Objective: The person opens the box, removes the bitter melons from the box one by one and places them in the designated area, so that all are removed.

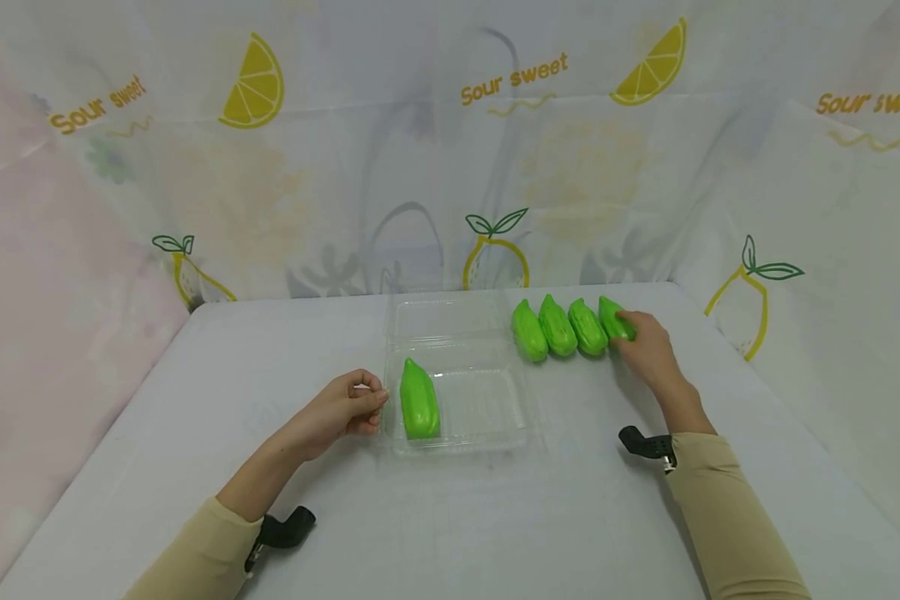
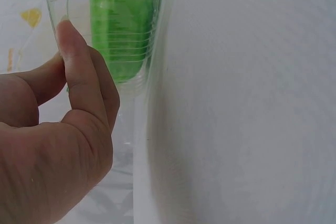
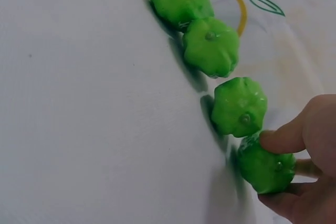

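Observation:
A clear plastic clamshell box (image 1: 487,408) stands opened flat on the table, lid part toward the back. One glossy green ribbed gourd (image 1: 420,400) lies lengthwise at its left side. My left hand (image 1: 348,406) pinches the box's left rim between thumb and fingertips; in the left wrist view the fingers (image 2: 79,72) overlap the clear rim beside that gourd. At the back right, my right hand (image 1: 648,346) grips the rightmost gourd (image 3: 265,166) of a row, thumb on one side and fingers on the other.
Left of the gripped one, three more green gourds (image 1: 558,327) lie side by side just right of the box lid (image 1: 446,317). A white cloth covers the table (image 1: 495,533). Lemon-printed curtains (image 1: 420,167) rise at the back and sides. Black wrist cameras (image 1: 288,527) sit at both sleeves.

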Motion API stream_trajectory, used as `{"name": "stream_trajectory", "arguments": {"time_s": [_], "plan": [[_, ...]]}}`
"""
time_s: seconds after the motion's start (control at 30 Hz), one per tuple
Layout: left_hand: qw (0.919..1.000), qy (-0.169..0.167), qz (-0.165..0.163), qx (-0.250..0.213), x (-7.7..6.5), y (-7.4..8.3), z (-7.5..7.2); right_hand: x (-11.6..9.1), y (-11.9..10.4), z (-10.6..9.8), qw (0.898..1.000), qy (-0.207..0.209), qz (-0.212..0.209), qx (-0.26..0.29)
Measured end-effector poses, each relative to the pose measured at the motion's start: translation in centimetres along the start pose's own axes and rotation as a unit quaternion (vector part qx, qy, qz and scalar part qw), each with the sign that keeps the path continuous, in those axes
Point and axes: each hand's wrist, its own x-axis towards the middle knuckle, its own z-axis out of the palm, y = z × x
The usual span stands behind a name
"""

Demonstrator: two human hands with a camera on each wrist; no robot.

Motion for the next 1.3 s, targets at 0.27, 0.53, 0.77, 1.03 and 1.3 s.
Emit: {"name": "stream_trajectory", "arguments": {"time_s": [0.27,0.53,0.77,1.03,1.3], "plan": [[1.0000,-0.002,0.002,-0.003,-0.01,0.13,0.06,0.29,0.36,-0.09,1.000,-0.022,0.004,0.007],[1.0000,-0.002,0.004,0.000,0.00,0.02,-0.03,0.19,0.41,-0.18,0.999,-0.034,0.001,0.027],[1.0000,0.000,-0.001,-0.003,0.02,0.03,0.12,0.12,0.53,-0.13,0.999,-0.033,0.013,0.029],[1.0000,0.000,-0.002,-0.002,0.08,0.03,0.06,0.17,0.67,0.00,0.999,-0.028,0.014,0.029],[1.0000,-0.003,0.002,-0.002,0.02,-0.02,-0.11,0.15,0.64,-0.05,0.999,-0.029,0.012,0.029]]}}
